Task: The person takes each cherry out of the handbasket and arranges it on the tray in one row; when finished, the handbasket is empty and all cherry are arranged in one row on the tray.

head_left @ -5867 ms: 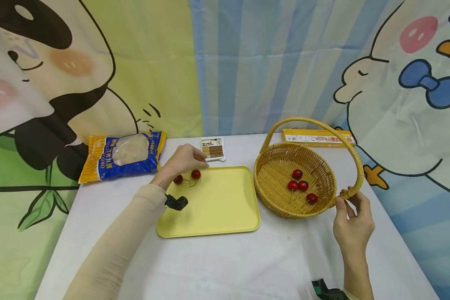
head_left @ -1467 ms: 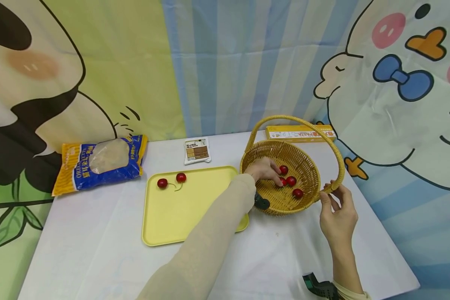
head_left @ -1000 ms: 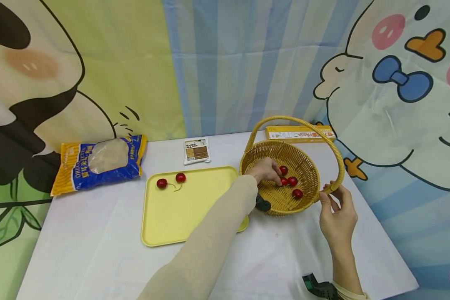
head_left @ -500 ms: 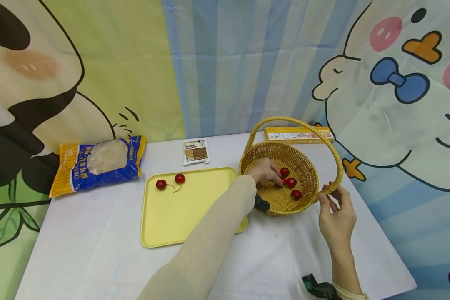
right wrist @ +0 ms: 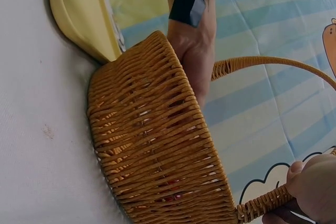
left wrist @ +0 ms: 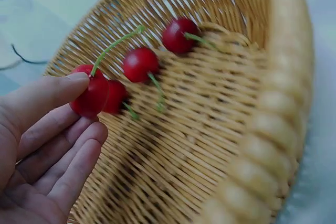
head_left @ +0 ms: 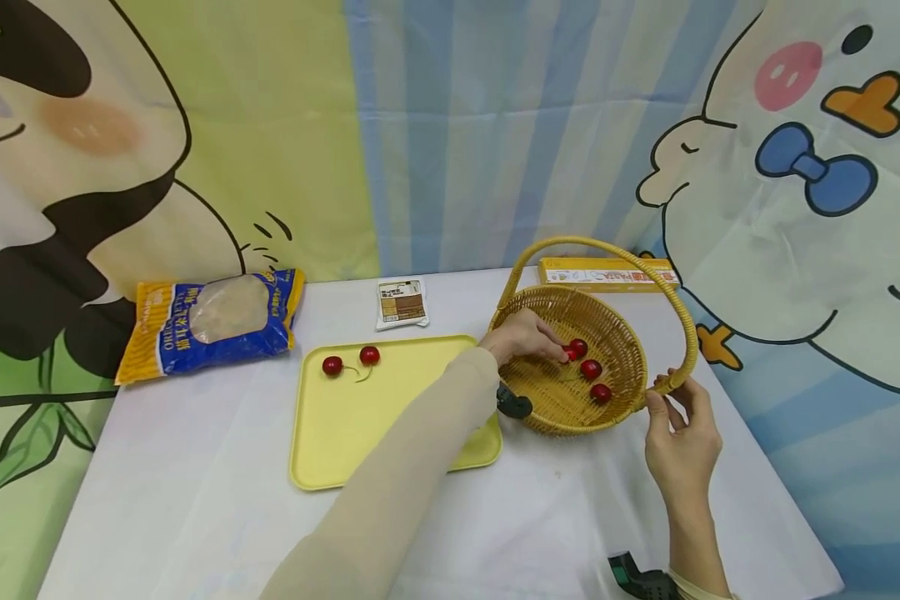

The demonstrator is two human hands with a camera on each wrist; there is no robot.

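Note:
My left hand (head_left: 527,337) reaches into the wicker basket (head_left: 551,421) and pinches a red cherry (left wrist: 88,96) between thumb and fingers. That cherry's green stem points up in the left wrist view. Behind it lie three more cherries on the basket floor, among them one cherry (left wrist: 180,35) farthest from the hand. At the basket's right side, my right hand (head_left: 684,437) grips the base of the arched handle (head_left: 690,333). Two cherries with stems, one of them a cherry (head_left: 332,366), lie on the yellow tray (head_left: 330,450) to the left.
A blue and yellow pasta bag (head_left: 213,325) lies at the back left. Behind the tray is a small white packet (head_left: 402,303), and a yellow pasta box (head_left: 607,274) sits behind the basket. A printed curtain (head_left: 480,150) hangs along the table's back edge.
From the tray's far side, my left hand has come over into the basket. Lately it has lifted slightly leftward with a cherry pinched. My right hand has stayed on the handle.

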